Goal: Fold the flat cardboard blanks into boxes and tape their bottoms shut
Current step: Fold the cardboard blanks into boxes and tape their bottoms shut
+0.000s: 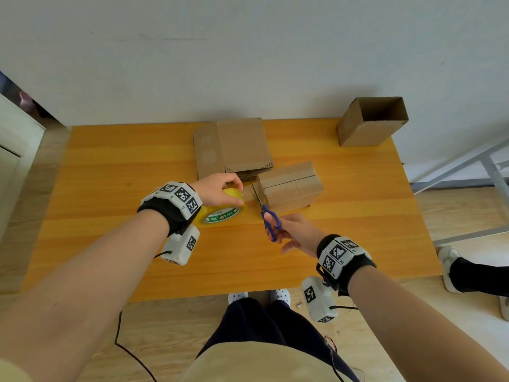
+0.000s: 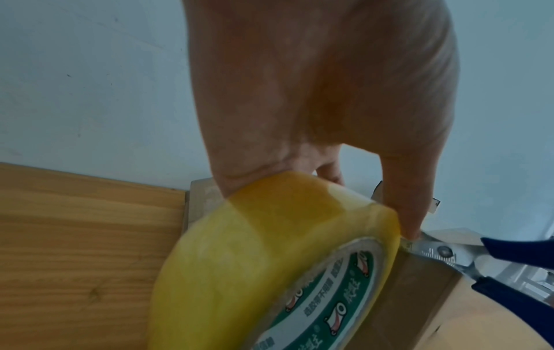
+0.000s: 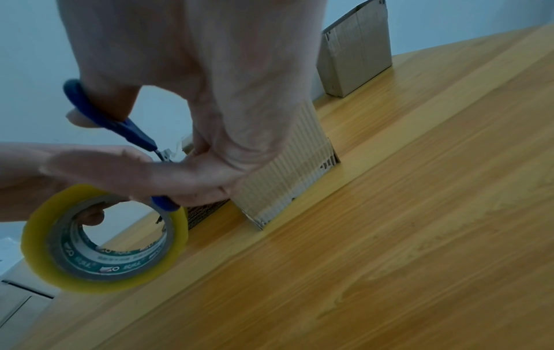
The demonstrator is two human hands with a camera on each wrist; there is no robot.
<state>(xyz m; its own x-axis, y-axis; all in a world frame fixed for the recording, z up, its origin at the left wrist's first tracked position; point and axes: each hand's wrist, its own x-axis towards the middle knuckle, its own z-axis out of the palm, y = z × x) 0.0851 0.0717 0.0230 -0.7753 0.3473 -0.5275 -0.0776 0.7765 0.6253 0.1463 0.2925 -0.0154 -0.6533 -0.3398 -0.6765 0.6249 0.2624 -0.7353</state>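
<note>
Head view: left hand [image 1: 217,190] is gripping the yellow tape roll [image 1: 224,209] beside the folded box [image 1: 289,186]. Right hand [image 1: 296,234] is holding blue scissors [image 1: 268,216], blades at the tape strip.

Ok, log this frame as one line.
step: cutting tape | left hand: holds tape roll | right hand: scissors at strip | box: on table
</note>
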